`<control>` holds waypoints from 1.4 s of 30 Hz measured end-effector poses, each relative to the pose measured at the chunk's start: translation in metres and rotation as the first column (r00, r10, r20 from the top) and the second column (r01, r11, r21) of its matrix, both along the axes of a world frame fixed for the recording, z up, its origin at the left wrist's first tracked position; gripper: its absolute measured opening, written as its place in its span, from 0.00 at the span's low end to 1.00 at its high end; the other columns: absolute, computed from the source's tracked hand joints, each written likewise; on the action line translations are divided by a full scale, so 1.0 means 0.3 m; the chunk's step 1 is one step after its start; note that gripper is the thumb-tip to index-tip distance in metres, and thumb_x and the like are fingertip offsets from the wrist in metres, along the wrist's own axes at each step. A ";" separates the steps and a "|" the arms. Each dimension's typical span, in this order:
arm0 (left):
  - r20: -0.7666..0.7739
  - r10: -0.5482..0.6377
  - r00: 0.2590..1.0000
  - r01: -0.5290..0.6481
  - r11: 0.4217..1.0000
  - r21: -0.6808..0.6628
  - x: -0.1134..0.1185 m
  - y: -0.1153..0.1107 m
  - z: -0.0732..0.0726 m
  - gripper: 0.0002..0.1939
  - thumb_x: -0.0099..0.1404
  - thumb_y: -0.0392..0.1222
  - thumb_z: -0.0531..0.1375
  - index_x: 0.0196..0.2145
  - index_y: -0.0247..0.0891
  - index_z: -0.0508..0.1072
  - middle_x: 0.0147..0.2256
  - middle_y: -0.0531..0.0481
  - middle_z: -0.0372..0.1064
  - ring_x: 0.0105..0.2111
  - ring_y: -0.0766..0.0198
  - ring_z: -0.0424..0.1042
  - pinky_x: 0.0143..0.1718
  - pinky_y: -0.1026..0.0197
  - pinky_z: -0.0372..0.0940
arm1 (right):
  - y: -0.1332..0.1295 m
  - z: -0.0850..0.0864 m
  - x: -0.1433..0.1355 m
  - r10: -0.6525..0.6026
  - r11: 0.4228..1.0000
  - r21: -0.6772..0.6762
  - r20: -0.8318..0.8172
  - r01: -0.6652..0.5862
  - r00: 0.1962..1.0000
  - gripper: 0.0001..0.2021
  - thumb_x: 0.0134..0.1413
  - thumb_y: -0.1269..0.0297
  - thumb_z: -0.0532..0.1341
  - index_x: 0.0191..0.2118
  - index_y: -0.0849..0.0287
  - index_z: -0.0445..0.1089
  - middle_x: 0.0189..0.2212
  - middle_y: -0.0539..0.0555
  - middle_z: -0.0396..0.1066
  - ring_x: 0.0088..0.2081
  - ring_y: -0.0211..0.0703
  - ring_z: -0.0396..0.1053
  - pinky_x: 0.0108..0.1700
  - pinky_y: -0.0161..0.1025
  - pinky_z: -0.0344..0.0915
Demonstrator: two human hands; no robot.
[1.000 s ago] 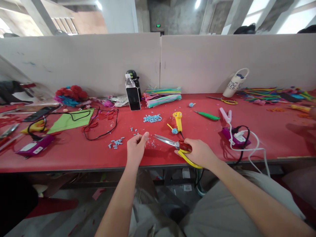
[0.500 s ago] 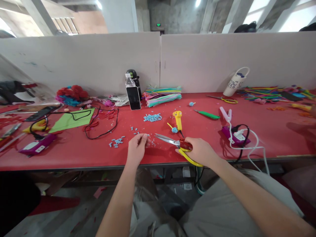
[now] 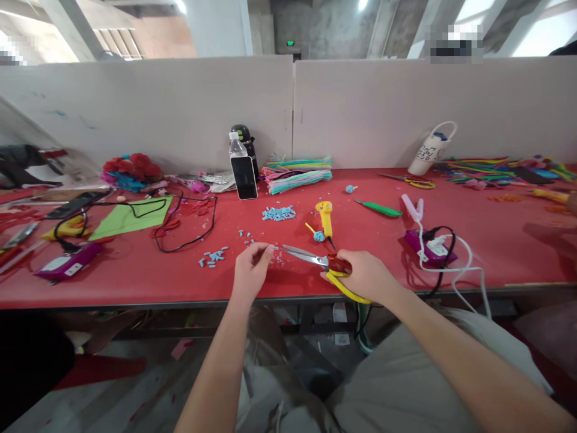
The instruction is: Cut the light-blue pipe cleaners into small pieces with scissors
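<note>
Many stubby blue pieces (image 3: 278,213), metal-bladed scissors (image 3: 321,261)

Left hand (image 3: 252,267): shifted slightly toward the scissors (image 3: 306,255), gap to the blade tips narrowed over the second; thumb, bent down half a second earlier, lifted and extended again; fingertips that had shown beyond it then were mostly hidden; blue bit (image 3: 276,248), one, tiny, showed at the thumb tip, where none could be made out a second before; viewpoint tilted a little, front edge of the table (image 3: 148,276) and top of the partition (image 3: 383,114) sitting marginally higher; pixelated patch (image 3: 455,43) added, upper right, over a person's head.
</note>
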State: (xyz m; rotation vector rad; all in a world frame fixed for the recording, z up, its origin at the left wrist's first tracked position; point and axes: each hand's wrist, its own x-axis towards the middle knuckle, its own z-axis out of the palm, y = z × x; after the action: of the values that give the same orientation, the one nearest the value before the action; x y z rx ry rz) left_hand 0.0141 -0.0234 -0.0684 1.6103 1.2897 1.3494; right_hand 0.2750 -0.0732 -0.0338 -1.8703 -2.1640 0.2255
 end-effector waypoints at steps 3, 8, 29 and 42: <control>-0.011 -0.022 1.000 0.022 1.000 0.012 0.000 -0.003 0.003 0.12 0.61 0.48 0.59 0.33 0.35 0.73 0.25 0.52 0.68 0.26 0.68 0.66 0.30 0.67 0.63 | 0.002 -0.006 0.001 0.001 1.000 -0.011 -0.007 -0.001 1.000 0.20 0.49 0.39 0.57 0.27 0.54 0.65 0.22 0.49 0.69 0.24 0.39 0.63 0.25 0.34 0.45; -0.018 -0.048 0.999 0.048 0.999 -0.006 0.005 -0.010 0.013 0.12 0.62 0.47 0.58 0.32 0.35 0.73 0.27 0.51 0.70 0.28 0.67 0.69 0.33 0.67 0.64 | 0.003 -0.008 -0.001 0.000 0.999 -0.039 -0.036 -0.001 0.999 0.19 0.48 0.41 0.58 0.27 0.53 0.66 0.22 0.50 0.69 0.24 0.39 0.63 0.24 0.33 0.46; -0.043 -0.024 0.999 0.023 1.000 -0.017 0.016 -0.023 0.039 0.11 0.63 0.46 0.58 0.32 0.35 0.74 0.27 0.50 0.73 0.29 0.66 0.72 0.34 0.66 0.66 | 0.004 0.001 -0.008 0.012 0.997 -0.071 -0.078 -0.018 0.997 0.18 0.47 0.43 0.59 0.25 0.54 0.66 0.21 0.49 0.69 0.22 0.38 0.62 0.24 0.33 0.48; -0.030 -0.024 0.999 0.023 1.000 -0.014 0.019 -0.027 0.038 0.12 0.62 0.47 0.58 0.31 0.35 0.74 0.27 0.49 0.74 0.29 0.65 0.73 0.33 0.65 0.67 | 0.004 0.001 -0.016 -0.001 0.995 -0.098 -0.077 -0.006 0.997 0.19 0.46 0.42 0.60 0.24 0.55 0.67 0.21 0.50 0.69 0.22 0.39 0.64 0.24 0.33 0.48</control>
State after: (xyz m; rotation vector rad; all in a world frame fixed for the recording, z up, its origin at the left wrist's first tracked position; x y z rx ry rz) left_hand 0.0200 -0.0315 -0.0569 1.6373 1.2912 1.3037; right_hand 0.2704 -0.0721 -0.0335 -1.8780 -2.1396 0.4045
